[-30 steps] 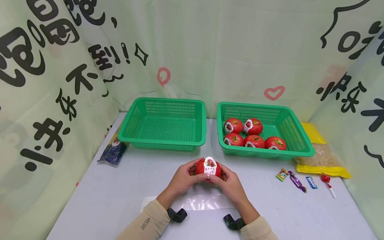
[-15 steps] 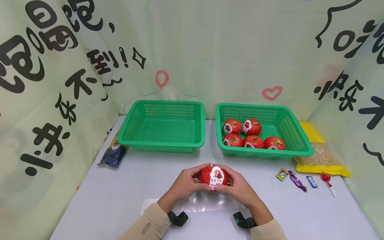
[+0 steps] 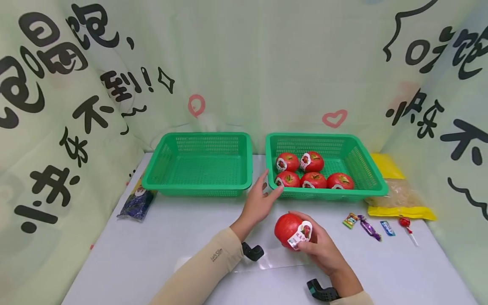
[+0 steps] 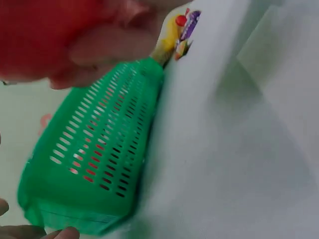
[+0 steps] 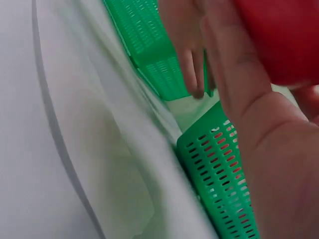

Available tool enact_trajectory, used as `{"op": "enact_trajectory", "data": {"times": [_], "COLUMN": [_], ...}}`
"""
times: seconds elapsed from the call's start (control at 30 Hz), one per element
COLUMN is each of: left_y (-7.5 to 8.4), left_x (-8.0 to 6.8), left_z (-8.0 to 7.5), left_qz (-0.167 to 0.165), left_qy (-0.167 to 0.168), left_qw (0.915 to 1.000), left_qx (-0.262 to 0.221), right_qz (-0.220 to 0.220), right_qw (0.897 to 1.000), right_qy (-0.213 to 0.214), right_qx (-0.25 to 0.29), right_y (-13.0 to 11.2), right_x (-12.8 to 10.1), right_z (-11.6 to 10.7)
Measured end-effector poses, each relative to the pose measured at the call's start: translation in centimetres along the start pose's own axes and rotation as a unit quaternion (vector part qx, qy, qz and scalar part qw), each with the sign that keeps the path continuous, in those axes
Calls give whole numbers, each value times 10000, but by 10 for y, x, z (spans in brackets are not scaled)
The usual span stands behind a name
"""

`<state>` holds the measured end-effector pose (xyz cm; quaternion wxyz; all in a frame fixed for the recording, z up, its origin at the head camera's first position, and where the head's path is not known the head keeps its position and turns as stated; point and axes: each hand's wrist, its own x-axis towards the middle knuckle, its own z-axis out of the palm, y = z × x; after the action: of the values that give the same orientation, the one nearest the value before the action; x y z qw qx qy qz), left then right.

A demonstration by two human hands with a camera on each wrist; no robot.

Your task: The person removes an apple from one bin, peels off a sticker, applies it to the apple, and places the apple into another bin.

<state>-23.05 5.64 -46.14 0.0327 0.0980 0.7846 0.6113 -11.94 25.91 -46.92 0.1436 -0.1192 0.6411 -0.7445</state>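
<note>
A red apple (image 3: pixel 290 229) with a white label (image 3: pixel 300 235) is held in the right hand (image 3: pixel 319 247), the fingers and thumb curled round it from the near side; it is seen just above the surface (image 3: pixel 152 237), in front of the right basket (image 3: pixel 366 169) and near that basket's front left corner. The same apple is seen close up in the right wrist view (image 5: pixel 284 37), pressed against the palm.

The left hand (image 3: pixel 258 202) is not on the apple — it is stretched toward the gap between the two baskets, its fingers straight and lightly spread, with the fingertips (image 3: pixel 280 190) at the front left corner of the right basket. Whether the rim is actually touched cannot be told. Nothing is held in it.

Inside the right basket, five more labelled apples (image 3: pixel 313 179) are gathered toward its left half. To the left of that basket, just beside it, an empty-looking green basket (image 3: pixel 164 169) of the same kind is set. A sheet of clear plastic (image 3: pixel 274 262) lies on the surface below the held apple. To the right of the right basket a yellow packet (image 3: pixel 400 199) is laid, and in front of that basket's right corner a few wrapped sweets (image 3: pixel 366 226) and a lollipop (image 3: pixel 406 224) are lined up. A dark blue packet (image 3: pixel 137 201) lies beyond the left basket's left corner.
</note>
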Motion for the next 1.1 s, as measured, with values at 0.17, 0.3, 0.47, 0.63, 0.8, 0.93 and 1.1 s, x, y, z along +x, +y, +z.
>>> {"op": "enact_trajectory", "data": {"times": [0.17,0.3,0.47,0.63,0.8,0.93,1.1], "left_y": [-16,-24,-18,-9,-10,-13,-9], "left_x": [12,11,16,19,18,16,17], "left_z": [-1,-6,0,13,21,23,23], "left_qz": [-103,-63,92,60,33,1,-13], "left_qy": [596,891,804,735,661,655,691], "left_qw": [9975,9950,9956,9966,9966,9967,9970], "left_qx": [368,441,461,368,485,471,346], "right_qz": [-302,-290,-699,-974,382,985,1339], "right_qw": [9918,9794,9849,9916,9457,8654,7702], "right_qy": [-539,-1026,-621,849,1770,1324,658], "right_qx": [1122,1713,1459,-1,-2700,-4732,-6201], "right_y": [9,10,-19,-79,-136,-161,-176], "right_x": [7,8,3,14,56,103,152], "right_z": [8,10,-6,-48,-105,-142,-172]}}
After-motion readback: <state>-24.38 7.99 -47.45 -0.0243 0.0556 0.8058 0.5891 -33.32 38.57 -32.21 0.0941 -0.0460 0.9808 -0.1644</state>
